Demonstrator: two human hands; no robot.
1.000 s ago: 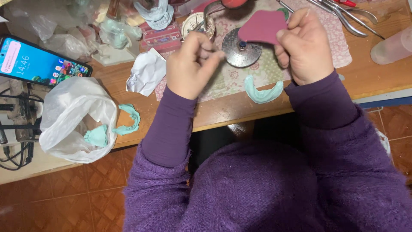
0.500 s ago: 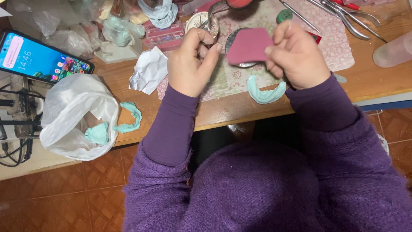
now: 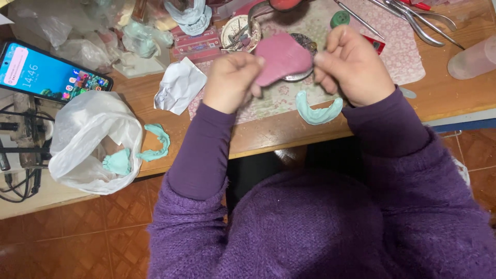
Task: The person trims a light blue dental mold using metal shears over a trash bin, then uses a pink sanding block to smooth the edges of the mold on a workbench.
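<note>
Pink sheet (image 3: pixel 281 58): matt, smooth, waxy look
Worktop (image 3: pixel 268 129): brown wood, slight sheen
Bag (image 3: pixel 88 139): thin white plastic, glossy, crinkled
Pliers (image 3: pixel 418 20): shiny metal
Sleeves (image 3: pixel 206 150): purple knit cloth, fuzzy

cluttered wooden workbench (image 3: pixel 268 132) above reddish-brown tiled floor (image 3: pixel 77 237)

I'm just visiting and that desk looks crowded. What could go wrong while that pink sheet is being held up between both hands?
1. The pink sheet is pinched only at its edges by the left hand and right hand; it might slip onto the round metal dish beneath it.
2. The green curved mould lies near the table edge, close to the right sleeve; a nudge could knock it off.
</note>
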